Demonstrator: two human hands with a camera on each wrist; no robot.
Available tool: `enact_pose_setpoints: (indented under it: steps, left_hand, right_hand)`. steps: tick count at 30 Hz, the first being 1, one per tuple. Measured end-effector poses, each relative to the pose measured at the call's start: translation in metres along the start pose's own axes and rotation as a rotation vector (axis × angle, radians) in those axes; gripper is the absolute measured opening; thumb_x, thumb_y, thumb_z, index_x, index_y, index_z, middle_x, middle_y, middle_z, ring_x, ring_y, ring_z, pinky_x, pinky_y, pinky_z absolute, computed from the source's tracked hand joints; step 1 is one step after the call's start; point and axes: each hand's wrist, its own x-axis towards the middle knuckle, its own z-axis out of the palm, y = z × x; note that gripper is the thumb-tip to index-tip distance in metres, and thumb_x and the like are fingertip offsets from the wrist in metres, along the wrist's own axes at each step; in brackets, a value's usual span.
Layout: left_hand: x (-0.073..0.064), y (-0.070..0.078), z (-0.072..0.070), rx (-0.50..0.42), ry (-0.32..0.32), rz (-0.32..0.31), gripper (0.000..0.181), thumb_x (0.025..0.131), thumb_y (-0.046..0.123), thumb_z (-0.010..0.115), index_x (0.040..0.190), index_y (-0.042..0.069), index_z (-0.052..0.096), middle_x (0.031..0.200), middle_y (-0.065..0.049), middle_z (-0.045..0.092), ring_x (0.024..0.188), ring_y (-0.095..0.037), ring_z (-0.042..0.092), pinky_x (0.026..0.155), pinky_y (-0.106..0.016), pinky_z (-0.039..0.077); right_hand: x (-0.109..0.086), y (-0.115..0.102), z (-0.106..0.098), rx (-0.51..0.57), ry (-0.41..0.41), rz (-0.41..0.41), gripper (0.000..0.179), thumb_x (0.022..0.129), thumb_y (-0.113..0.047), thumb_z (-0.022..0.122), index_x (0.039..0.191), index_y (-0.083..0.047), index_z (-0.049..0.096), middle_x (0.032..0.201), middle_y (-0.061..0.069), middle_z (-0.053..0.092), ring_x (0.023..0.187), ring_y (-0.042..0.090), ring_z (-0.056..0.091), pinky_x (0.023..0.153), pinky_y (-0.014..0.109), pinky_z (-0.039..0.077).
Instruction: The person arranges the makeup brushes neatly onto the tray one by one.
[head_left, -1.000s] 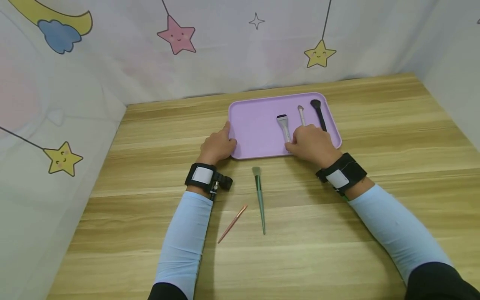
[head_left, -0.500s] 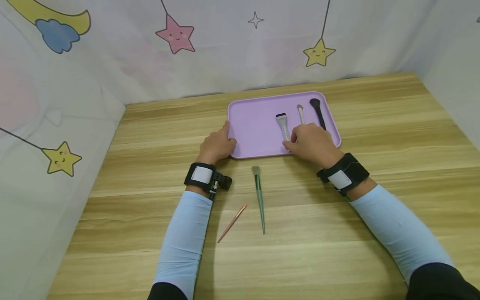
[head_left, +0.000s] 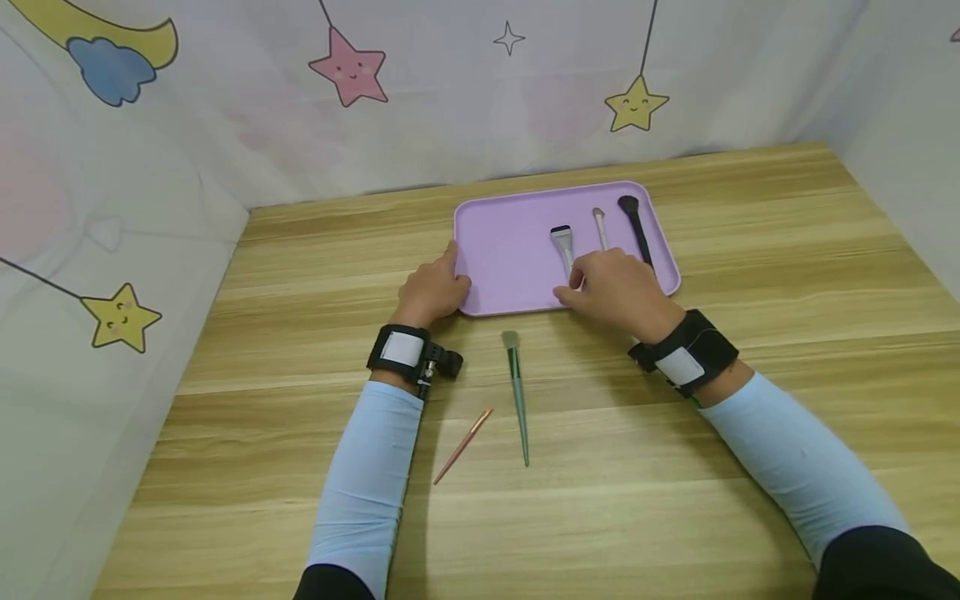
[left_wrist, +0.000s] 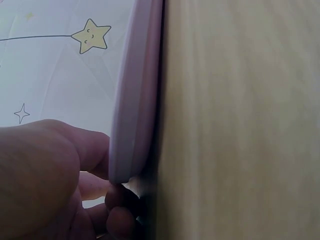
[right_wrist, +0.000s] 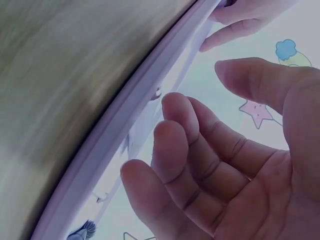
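A shallow lilac tray (head_left: 502, 258) lies near the back of the table. At its left near corner my left hand (head_left: 431, 290) grips the rim; in the left wrist view the thumb is against the tray wall (left_wrist: 130, 100) and other fingers curl low beside the corner. My right hand (head_left: 618, 287) hovers over the near rim, and the right wrist view shows its fingers (right_wrist: 170, 150) loosely bent and parted from the thumb, holding nothing. Under and beyond it lie a flat grey makeup brush (head_left: 562, 240), a small pale brush (head_left: 601, 225) and a black fluffy brush (head_left: 636, 227), their lower handles partly hidden.
On the wooden table (head_left: 300, 292), in front of the tray, lie a green makeup brush (head_left: 518, 400) and a slim rose-gold stick (head_left: 463, 446). A white cloth backdrop (head_left: 450, 100) printed with stars rises behind the table's back edge.
My right hand has slid a little left along the tray's near rim, covering the lower handle of the grey brush. The left hand stays at its corner.
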Motion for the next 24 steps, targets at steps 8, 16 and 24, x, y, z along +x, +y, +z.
enact_pose_setpoints:
  steps: [8, 16, 24]
  left_hand:
    - [0.001, -0.001, 0.0, -0.003, -0.008, -0.006, 0.072, 0.099, 0.03, 0.043, 0.163, 0.014, 0.016, 0.154, -0.016, 0.044, 0.103, -0.034, 0.055, 0.079, -0.045, 0.046]
    - [0.001, -0.001, 0.0, -0.004, -0.009, -0.004, 0.072, 0.099, 0.03, 0.043, 0.163, 0.014, 0.016, 0.154, -0.016, 0.043, 0.102, -0.034, 0.055, 0.076, -0.044, 0.045]
    - [0.002, -0.002, 0.001, -0.003, -0.004, -0.001, 0.071, 0.099, 0.03, 0.042, 0.163, 0.014, 0.016, 0.154, -0.016, 0.043, 0.104, -0.034, 0.054, 0.079, -0.046, 0.046]
  right_hand:
    - [-0.003, -0.006, 0.0, -0.017, -0.018, -0.014, 0.029, 0.09, -0.033, 0.073, 0.088, -0.004, 0.074, 0.062, 0.003, 0.057, 0.056, 0.019, 0.052, 0.05, 0.033, 0.039]
    - [-0.006, -0.011, 0.001, -0.009, -0.052, -0.006, 0.029, 0.09, -0.036, 0.074, 0.086, -0.008, 0.073, 0.066, 0.003, 0.059, 0.059, 0.019, 0.053, 0.051, 0.035, 0.041]
    - [-0.008, -0.015, 0.005, -0.006, -0.091, -0.023, 0.029, 0.091, -0.037, 0.072, 0.088, -0.008, 0.073, 0.073, 0.004, 0.063, 0.065, 0.022, 0.056, 0.055, 0.039, 0.045]
